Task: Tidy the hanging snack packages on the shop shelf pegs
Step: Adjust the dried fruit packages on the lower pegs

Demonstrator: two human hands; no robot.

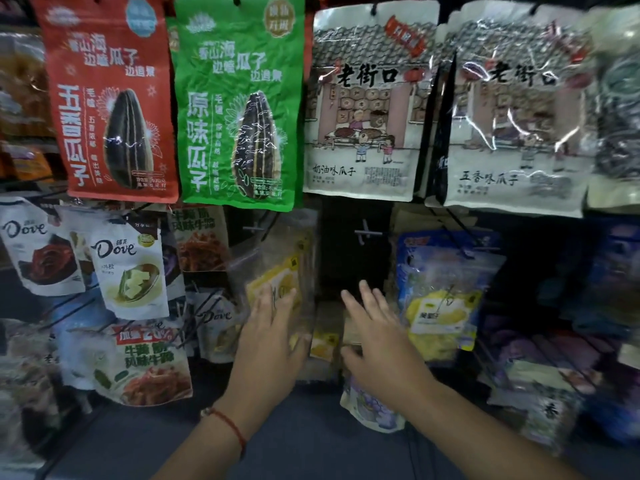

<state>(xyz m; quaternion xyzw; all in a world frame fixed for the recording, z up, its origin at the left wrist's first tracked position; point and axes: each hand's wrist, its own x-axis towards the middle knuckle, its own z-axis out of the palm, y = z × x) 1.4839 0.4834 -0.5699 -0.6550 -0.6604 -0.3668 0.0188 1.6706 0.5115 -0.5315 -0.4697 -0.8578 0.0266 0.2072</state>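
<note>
The left hand [273, 327] is lying with straight fingers on the clear yellow snack packet [277, 271] hanging mid-shelf, the right hand [375, 323] is reaching open-fingered, holding nothing, so steadying it flat should be helping it hang straight.

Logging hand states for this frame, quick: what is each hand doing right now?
Left hand: open, straight fingers resting on the clear packet with yellow snacks.
Right hand: open, fingers spread, holding nothing.
</note>
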